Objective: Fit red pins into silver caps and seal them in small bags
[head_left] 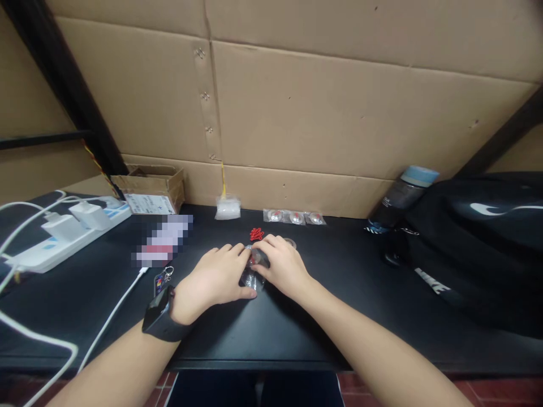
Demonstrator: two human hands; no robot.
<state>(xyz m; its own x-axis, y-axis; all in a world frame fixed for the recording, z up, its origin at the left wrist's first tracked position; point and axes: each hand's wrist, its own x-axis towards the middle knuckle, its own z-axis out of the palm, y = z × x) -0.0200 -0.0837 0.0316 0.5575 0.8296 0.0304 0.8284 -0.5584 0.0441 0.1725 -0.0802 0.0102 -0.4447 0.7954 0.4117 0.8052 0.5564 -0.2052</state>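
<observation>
A clear plastic packet [253, 281] lies at the centre of the frame, on or just above the black tabletop [348, 277], between the two hands. The left hand [220, 275] comes in from the lower left, fingertips at the packet's far end and thumb at its near edge; that spread probably steadies the slippery film. The right hand [282, 263] arches over from the right, fingers and thumb bent round the packet's upper right side, likely to work the film from across. Each grip is partly curled, but whether either pinches the film or merely presses on it, I cannot tell.

The visible part of the packet has its long axis running roughly up and down the frame, its near end pointing to the bottom edge; the far end is mostly hidden by fingers, so which end is the opening is unclear. Something red shows through it.

Red pieces [256, 234] sit in a small heap just above the fingertips, seemingly placed within easy reach. Farther up, three packets [296, 218] lie side by side in a left-to-right row near the cardboard wall [339, 124], perhaps to leave the middle free.
</observation>
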